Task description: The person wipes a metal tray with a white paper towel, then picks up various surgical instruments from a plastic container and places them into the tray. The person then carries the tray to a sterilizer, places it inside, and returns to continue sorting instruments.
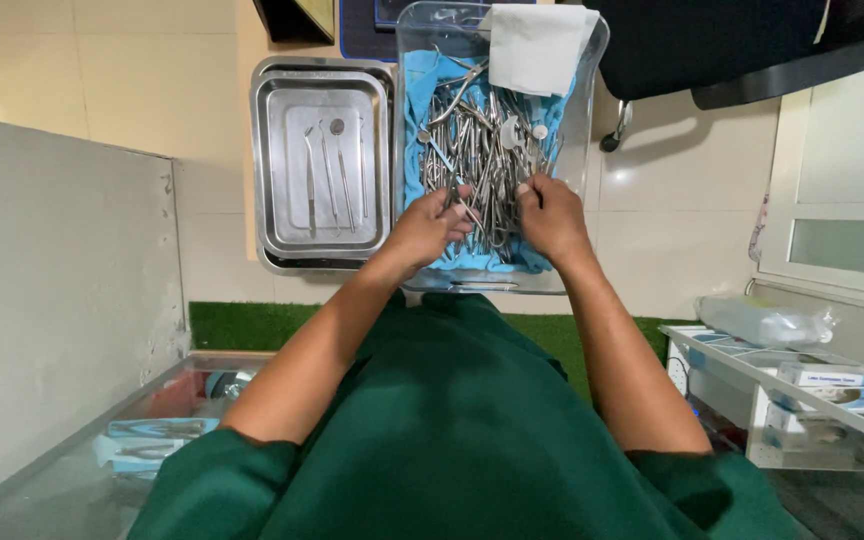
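Both hands were sunk in the pile of metal instruments inside the clear bin — the left hand pinched one instrument, the right hand curled shut around another, pile just beyond the knuckles.

Steel tray left of instrument-filled clear bin

I see a pile of silvery steel instruments lying on a bright blue cloth inside a clear plastic box, with a plain white folded paper at its far end. Beside it, the metal tray is a dull, shiny grey. My sleeves and lap are dark green scrubs. The floor tiles are cream, and a strip of green turf mat lies below.
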